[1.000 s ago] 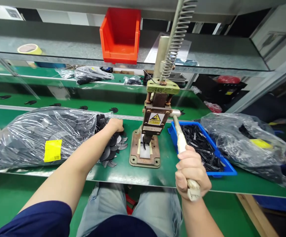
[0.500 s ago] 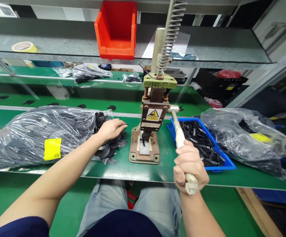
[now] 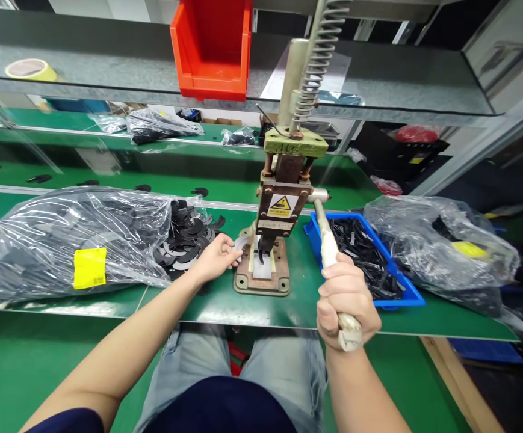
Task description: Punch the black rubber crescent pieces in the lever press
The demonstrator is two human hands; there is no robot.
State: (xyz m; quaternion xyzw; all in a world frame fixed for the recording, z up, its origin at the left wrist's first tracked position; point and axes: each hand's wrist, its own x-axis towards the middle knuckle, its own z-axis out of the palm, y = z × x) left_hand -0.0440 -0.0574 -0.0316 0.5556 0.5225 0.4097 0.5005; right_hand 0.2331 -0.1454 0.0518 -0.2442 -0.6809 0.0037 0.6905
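My left hand (image 3: 219, 257) pinches a curved grey plastic piece (image 3: 242, 243) at the left side of the hand press (image 3: 280, 207). The piece is tilted, close beside the press base (image 3: 281, 264). Under the press ram a small black hooked part (image 3: 261, 255) stands over a pale plate (image 3: 262, 269). My right hand (image 3: 348, 300) is wrapped round the press lever (image 3: 328, 243), near its taped end. To the left, a heap of dark curved pieces (image 3: 186, 234) spills from the mouth of a clear plastic bag (image 3: 71, 240).
Right of the press stands a blue tray (image 3: 408, 294) of black parts, with another clear bag (image 3: 446, 240) beyond it. A red bin (image 3: 213, 84) and a tape roll (image 3: 30, 70) are on the shelf above. Several dark pieces lie along the green strip behind.
My left hand has moved right from the heap to the press base, now with a curved piece in its fingers. My right hand stays on the lever, which looks unmoved.
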